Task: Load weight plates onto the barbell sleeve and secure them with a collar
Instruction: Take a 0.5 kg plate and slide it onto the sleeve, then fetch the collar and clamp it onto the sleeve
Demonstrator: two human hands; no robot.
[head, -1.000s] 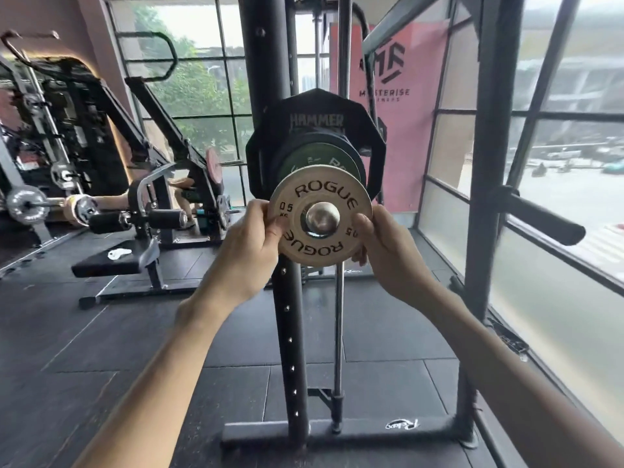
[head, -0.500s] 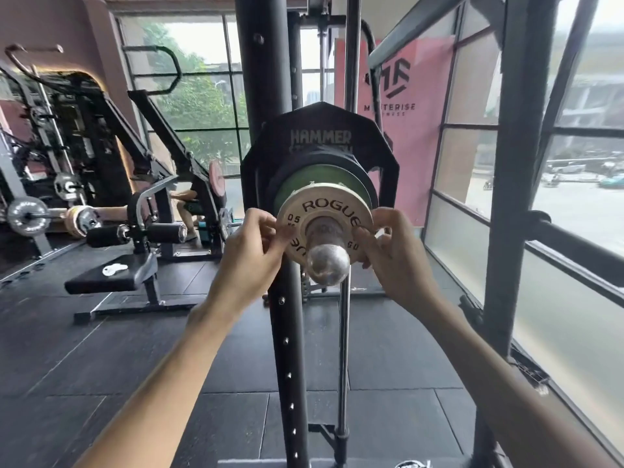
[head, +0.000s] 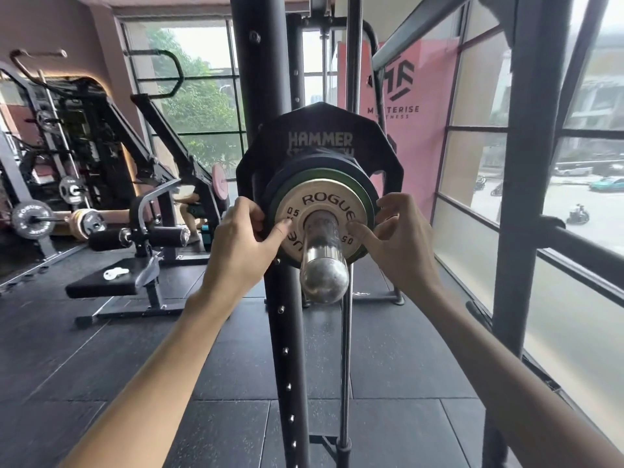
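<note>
A chrome barbell sleeve [head: 323, 265] points toward me at the centre. On it sits a small white ROGUE 0.5 plate [head: 324, 206], flush against a green plate [head: 366, 192], a dark plate and a big black HAMMER plate [head: 319, 138] behind. My left hand [head: 238, 246] is at the white plate's left edge, thumb pressing its face and fingers curled behind the rim. My right hand [head: 396, 239] mirrors it on the right edge, thumb on the plate's face. I see no collar.
The black rack upright [head: 287, 349] stands just behind the sleeve, with a thin steel rod [head: 344, 366] beside it. A rack post and safety arm [head: 516, 197] are at the right by the windows. A black bench [head: 114, 282] and other machines stand at the left.
The white plate has slid from the sleeve's tip back against the green plate, so more bare sleeve sticks out. Both hands moved with it.
</note>
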